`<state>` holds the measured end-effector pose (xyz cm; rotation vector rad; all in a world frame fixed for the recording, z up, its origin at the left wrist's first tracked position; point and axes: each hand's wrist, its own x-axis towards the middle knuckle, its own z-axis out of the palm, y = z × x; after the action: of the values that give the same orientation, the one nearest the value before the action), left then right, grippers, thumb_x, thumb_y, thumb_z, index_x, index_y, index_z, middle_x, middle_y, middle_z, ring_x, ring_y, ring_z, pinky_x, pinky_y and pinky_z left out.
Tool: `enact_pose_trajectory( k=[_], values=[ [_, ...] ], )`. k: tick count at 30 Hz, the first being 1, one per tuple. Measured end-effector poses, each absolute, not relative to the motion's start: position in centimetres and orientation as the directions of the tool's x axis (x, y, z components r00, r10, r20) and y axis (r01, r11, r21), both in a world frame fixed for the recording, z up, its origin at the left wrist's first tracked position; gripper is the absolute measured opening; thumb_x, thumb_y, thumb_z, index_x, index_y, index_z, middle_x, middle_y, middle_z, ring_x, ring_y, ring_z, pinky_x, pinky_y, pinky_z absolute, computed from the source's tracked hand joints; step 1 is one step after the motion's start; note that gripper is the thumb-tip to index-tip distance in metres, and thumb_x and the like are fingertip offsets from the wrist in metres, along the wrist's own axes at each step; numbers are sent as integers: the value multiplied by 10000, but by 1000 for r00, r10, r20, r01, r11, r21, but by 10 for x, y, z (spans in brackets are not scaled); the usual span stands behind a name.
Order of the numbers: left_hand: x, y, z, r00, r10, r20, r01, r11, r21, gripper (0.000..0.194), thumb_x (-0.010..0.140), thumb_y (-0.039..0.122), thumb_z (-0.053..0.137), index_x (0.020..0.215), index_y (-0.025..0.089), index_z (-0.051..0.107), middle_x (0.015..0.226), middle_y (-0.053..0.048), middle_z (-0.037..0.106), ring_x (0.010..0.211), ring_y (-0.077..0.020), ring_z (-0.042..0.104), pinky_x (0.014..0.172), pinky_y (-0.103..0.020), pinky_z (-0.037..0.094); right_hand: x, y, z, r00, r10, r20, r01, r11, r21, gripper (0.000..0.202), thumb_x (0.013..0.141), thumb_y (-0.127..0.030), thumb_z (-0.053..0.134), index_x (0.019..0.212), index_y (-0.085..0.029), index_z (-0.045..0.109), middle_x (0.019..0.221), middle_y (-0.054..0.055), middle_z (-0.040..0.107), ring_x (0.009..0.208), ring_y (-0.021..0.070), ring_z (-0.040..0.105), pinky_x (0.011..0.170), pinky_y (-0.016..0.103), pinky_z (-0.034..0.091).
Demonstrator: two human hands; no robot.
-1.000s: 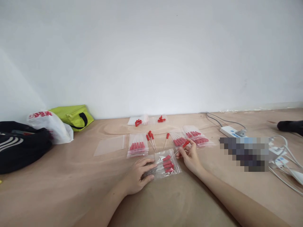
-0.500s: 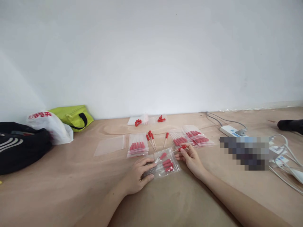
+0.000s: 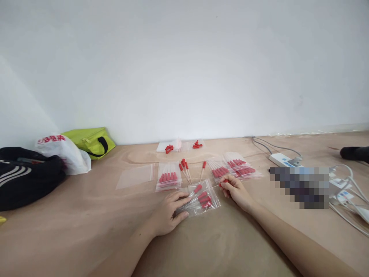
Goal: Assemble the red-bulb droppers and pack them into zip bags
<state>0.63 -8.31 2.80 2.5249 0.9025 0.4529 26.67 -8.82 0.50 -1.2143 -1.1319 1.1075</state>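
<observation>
A clear zip bag (image 3: 215, 204) holding several red-bulbed droppers (image 3: 204, 201) lies on the table in front of me. My left hand (image 3: 173, 213) grips its left end, with fingers on top and the thumb along the near edge. Just right of the bag, my right hand (image 3: 233, 191) pinches a single dropper (image 3: 222, 184) by its red bulb. Its thin stem points left, toward the bag's right edge; whether the tip is inside, I cannot tell. Beyond the bag lie several loose droppers (image 3: 184, 166) and one more dropper (image 3: 204, 165) on its own.
Filled dropper bags lie left (image 3: 168, 177) and right (image 3: 239, 165). A flat clear bag (image 3: 135, 176) is farther left. Loose red bulbs (image 3: 169, 148) rest on bags by the wall. Power strips (image 3: 284, 159) with cables stand right; a black bag (image 3: 29, 181) and green pouch (image 3: 89, 142) left.
My right hand has moved slightly down, and its fingers now cover more of the dropper's red bulb. My left hand stays on the bag.
</observation>
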Motion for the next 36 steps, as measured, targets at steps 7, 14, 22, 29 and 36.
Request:
enact_pose_trajectory(
  k=[7, 14, 22, 29, 36],
  values=[
    [6, -83, 28, 741, 655, 150, 526, -705, 476, 392, 806, 261, 502, 1197, 266, 499, 1237, -49, 486, 1135, -228, 430, 972, -400, 345, 277, -84, 4, 93, 995, 25, -9, 26, -1000, 168, 638, -334, 539, 692, -199, 456, 508, -80, 455, 377, 62, 377, 392, 202, 267],
    [6, -84, 29, 733, 663, 151, 533, -698, 478, 384, 808, 269, 498, 1192, 272, 503, 1231, -46, 489, 1127, -224, 436, 964, -397, 353, 263, -83, 2, -74, 997, 29, 5, 29, -1000, 276, 628, -417, 626, 708, -193, 485, 538, -71, 493, 408, 61, 409, 426, 203, 311],
    [7, -82, 29, 742, 650, 163, 519, -711, 474, 388, 807, 264, 494, 1195, 266, 498, 1217, -44, 502, 1113, -221, 445, 956, -392, 359, 248, -84, -5, -51, 989, 137, -79, 132, -988, 410, 619, -420, 664, 940, -197, 540, 727, -9, 588, 637, 118, 540, 617, 260, 424],
    [7, -83, 30, 736, 660, 150, 537, -705, 464, 399, 797, 270, 511, 1196, 258, 493, 1218, -51, 502, 1113, -226, 447, 952, -393, 363, 247, -83, -2, -224, 974, 37, -129, 8, -992, 375, 654, -466, 617, 866, -227, 421, 750, -33, 595, 462, 65, 488, 471, 212, 397],
    [7, -83, 30, 741, 654, 154, 529, -709, 465, 376, 802, 275, 513, 1177, 247, 510, 1224, -55, 499, 1121, -224, 444, 960, -394, 354, 243, -77, -17, -25, 997, 73, 99, 75, -992, 308, 615, -412, 669, 649, -179, 471, 564, -37, 535, 463, 80, 469, 437, 208, 369]
  ],
)
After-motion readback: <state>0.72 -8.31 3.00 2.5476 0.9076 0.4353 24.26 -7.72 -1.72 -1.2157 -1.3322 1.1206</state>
